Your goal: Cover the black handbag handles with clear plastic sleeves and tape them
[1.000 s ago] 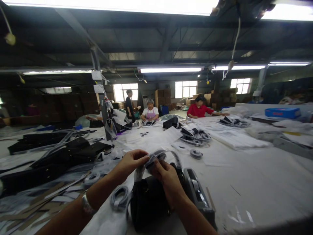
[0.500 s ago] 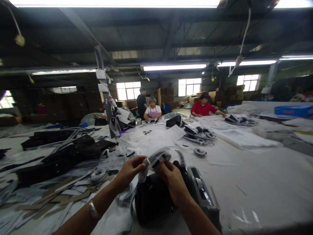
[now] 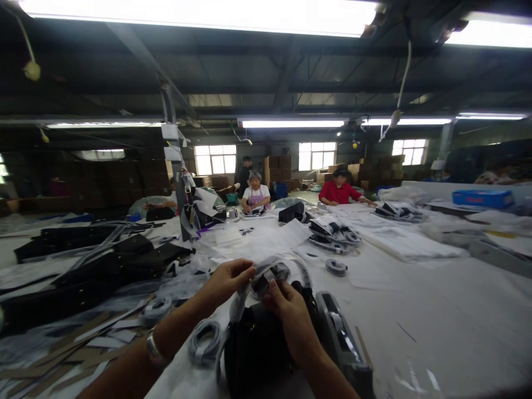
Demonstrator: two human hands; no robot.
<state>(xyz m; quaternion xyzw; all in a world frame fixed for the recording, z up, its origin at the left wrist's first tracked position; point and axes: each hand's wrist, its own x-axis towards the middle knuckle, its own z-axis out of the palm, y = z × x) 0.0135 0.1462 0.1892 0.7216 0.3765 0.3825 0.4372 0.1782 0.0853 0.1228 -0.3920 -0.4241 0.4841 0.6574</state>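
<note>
A black handbag (image 3: 253, 352) stands upright on the table in front of me, its arched handle (image 3: 305, 269) covered in clear plastic wrap. Above the bag's top, my right hand (image 3: 291, 310) grips a coiled, plastic-wrapped strap (image 3: 270, 272) between thumb and fingers. At the coil's left side, my left hand (image 3: 233, 277) has thumb and forefinger pinched at the wrapped strap's edge. A grey tape dispenser (image 3: 338, 327) sits right beside the bag. On the left lies another coiled strap (image 3: 205, 341) with a white band round it.
Black bag pieces (image 3: 108, 266) and cardboard strips (image 3: 78, 343) spread over the left side. Farther off lie a small coil (image 3: 336, 267) and wrapped straps in a pile (image 3: 334, 230). A post (image 3: 180, 188) rises from the table. Co-workers sit across, one in a red shirt (image 3: 341, 194).
The view has tilted up slightly and shifted right. The strap coil has turned in my fingers, and my left fingertips have come closer to my right hand. The handbag stays in place.
</note>
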